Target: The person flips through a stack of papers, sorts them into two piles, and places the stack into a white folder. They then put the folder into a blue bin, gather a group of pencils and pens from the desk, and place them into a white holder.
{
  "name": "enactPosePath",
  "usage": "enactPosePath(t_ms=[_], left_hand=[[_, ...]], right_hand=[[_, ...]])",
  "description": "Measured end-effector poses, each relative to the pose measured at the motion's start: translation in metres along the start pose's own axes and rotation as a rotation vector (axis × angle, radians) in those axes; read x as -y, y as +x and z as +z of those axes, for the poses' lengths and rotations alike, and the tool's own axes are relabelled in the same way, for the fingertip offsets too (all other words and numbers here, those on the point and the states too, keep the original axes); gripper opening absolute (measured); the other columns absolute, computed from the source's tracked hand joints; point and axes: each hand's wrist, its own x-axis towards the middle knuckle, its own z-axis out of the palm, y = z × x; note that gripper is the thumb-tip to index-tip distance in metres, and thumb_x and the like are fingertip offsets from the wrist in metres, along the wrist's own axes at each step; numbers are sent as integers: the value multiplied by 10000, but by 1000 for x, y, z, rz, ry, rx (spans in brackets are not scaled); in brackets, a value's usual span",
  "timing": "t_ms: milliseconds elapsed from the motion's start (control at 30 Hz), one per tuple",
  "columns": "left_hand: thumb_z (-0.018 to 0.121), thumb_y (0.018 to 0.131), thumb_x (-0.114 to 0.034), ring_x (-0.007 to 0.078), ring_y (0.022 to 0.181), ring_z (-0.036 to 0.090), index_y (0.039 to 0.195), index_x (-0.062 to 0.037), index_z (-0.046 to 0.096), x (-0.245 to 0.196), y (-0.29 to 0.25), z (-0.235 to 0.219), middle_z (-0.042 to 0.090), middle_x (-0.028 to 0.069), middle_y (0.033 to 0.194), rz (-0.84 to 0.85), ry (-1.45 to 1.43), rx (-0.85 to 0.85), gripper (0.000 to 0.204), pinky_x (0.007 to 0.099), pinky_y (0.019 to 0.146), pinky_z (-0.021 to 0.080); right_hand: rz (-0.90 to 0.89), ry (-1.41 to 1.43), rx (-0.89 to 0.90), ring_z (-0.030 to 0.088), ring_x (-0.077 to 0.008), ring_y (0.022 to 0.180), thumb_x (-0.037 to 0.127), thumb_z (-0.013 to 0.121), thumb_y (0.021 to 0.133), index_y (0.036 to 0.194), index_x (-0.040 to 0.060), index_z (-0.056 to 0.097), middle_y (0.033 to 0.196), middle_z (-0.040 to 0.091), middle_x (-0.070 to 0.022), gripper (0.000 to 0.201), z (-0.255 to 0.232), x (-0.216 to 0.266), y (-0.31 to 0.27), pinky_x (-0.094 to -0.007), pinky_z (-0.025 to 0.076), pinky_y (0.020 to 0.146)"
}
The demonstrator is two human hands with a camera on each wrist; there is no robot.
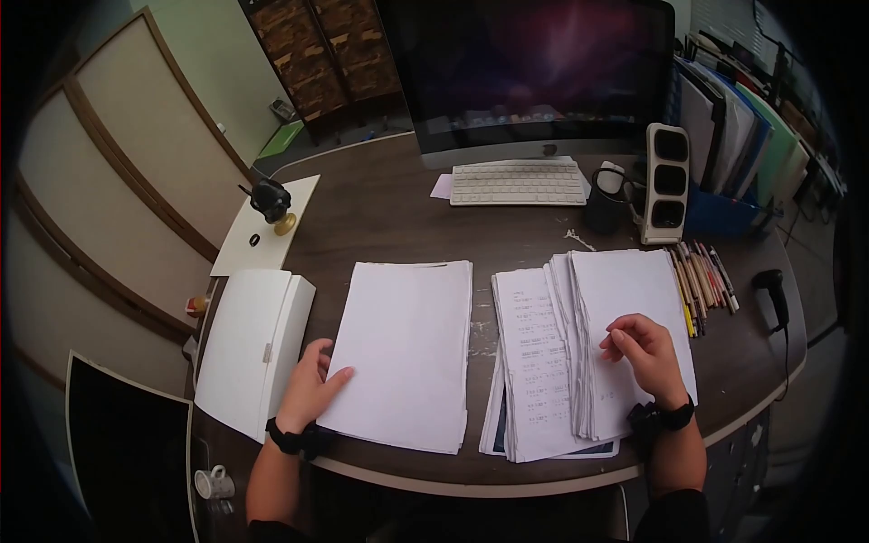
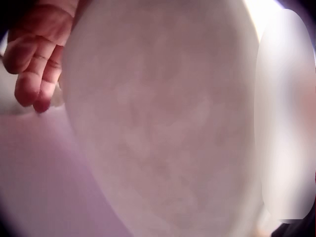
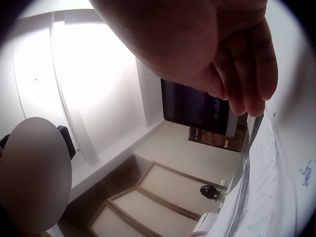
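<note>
My left hand [image 1: 310, 387] rests at the left edge of a squared stack of blank white paper [image 1: 403, 344], thumb over its edge and fingers loosely bent. Those fingers [image 2: 30, 86] also show in the left wrist view, beside the white sheet. Over the right-hand paper stack [image 1: 625, 290] is my right hand [image 1: 647, 355], its fingers loosely bent with nothing visible between them. In the right wrist view the right fingers [image 3: 247, 74] hang over the paper. Printed sheets [image 1: 534, 362] lie partly under this stack, their right side hidden.
A white printer-like box [image 1: 249, 353] stands left of the paper. Behind are a keyboard [image 1: 518, 184], a monitor [image 1: 543, 72], a dark cup [image 1: 605, 213] and a three-pocket holder [image 1: 668, 181]. Pencils [image 1: 701, 281] and a black handheld scanner [image 1: 772, 294] lie at the right.
</note>
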Motion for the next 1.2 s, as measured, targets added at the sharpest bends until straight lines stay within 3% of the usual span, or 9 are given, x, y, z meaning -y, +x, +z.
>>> enactPosePath(t_ms=[67, 100, 167, 200, 333, 900, 967, 1100, 1200], left_hand=[[783, 803, -324, 324, 1217, 521, 1338, -7, 467, -14, -12, -4, 526, 205, 1307, 285, 701, -218, 697, 433, 1008, 424], [783, 803, -324, 324, 1217, 521, 1338, -7, 467, -25, -21, -5, 526, 205, 1307, 283, 702, -219, 697, 433, 1008, 424], [836, 695, -429, 394, 1338, 357, 1379, -90, 467, -43, -35, 0, 391, 203, 1425, 570, 1007, 51, 849, 551, 1078, 307], [804, 662, -575, 414, 1390, 284, 1401, -159, 465, -42, -40, 6, 344, 194, 1464, 522, 1043, 180, 913, 658, 1083, 216], [738, 676, -656, 401, 1402, 278, 1402, -203, 470, -35, -47, 32, 339, 191, 1474, 572, 1139, 305, 897, 725, 1060, 171], [725, 757, -573, 344, 1357, 369, 1360, -155, 501, -47, -39, 41, 397, 182, 1433, 635, 1090, 340, 767, 682, 1089, 187], [721, 764, -572, 339, 1349, 381, 1353, -148, 505, -53, -39, 44, 414, 181, 1420, 636, 1078, 352, 757, 676, 1089, 198], [723, 821, -448, 328, 1257, 477, 1321, -77, 521, -63, -26, 63, 502, 171, 1345, 732, 829, 468, 655, 523, 1066, 330], [695, 871, -362, 326, 1205, 515, 1305, -30, 520, -81, -17, 90, 538, 169, 1303, 847, 614, 587, 574, 437, 1028, 381]], right_hand=[[-15, -10, 3, 655, -124, 751, 77, 553, 971, 1046, -26, 611, 863, 696, -86, 140, -1, -2, 0, -245, 518, 687], [-14, -9, 4, 655, -124, 751, 77, 553, 971, 1046, -26, 611, 863, 696, -86, 140, 0, -3, 1, -245, 518, 687], [-5, -1, 3, 655, -124, 751, 77, 555, 972, 1049, -26, 612, 864, 695, -86, 140, 1, -3, 0, -246, 518, 687], [-2, 0, 6, 655, -124, 751, 77, 555, 972, 1049, -26, 612, 864, 695, -86, 140, 1, -3, 0, -246, 518, 687], [3, -12, 6, 654, -123, 754, 77, 560, 971, 1053, -26, 613, 863, 696, -86, 143, 2, -4, 0, -246, 518, 687], [-25, -74, -63, 654, -116, 798, 100, 582, 959, 1074, -21, 618, 887, 700, -78, 171, -16, 8, -4, -250, 514, 715], [-15, -263, -152, 656, -123, 806, 127, 606, 948, 1096, -32, 612, 901, 701, -83, 218, -30, 8, -4, -260, 518, 742], [-129, -834, -453, 659, -309, 962, 167, 678, 872, 1144, -33, 606, 1056, 679, -194, 346, -51, -3, -6, -366, 514, 846], [-90, -1059, -436, 607, -368, 1059, 207, 729, 809, 1178, -14, 602, 1139, 645, -212, 449, -55, -12, -7, -414, 491, 901]])
